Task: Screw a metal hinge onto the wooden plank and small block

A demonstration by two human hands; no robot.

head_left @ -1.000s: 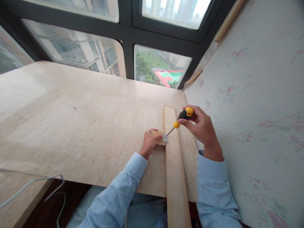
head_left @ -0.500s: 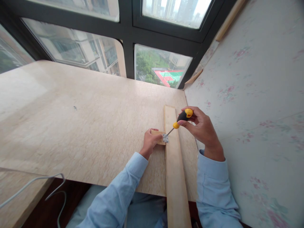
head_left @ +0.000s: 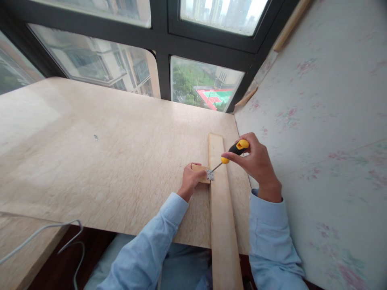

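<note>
My right hand (head_left: 255,157) is closed around a yellow-and-black screwdriver (head_left: 237,148), which slants down to the left. Its tip meets a small silver hinge (head_left: 210,175); whether it sits in a screw is too small to tell. The hinge spans a short wood block (head_left: 200,173) and a long wooden board (head_left: 223,217). With the fingers behind it and the thumb near the hinge, my left hand (head_left: 191,178) grips the block against the board's left edge.
A marble-patterned sill (head_left: 127,161) carries the board, whose near end juts past the front edge. One small metal piece (head_left: 96,137) lies on the left. A white cable (head_left: 42,230) loops at lower left. The papered wall (head_left: 317,141) rises close on the right.
My right hand has tilted the screwdriver handle slightly to the right and its grip on it has shifted. The left hand, block and board look the same.
</note>
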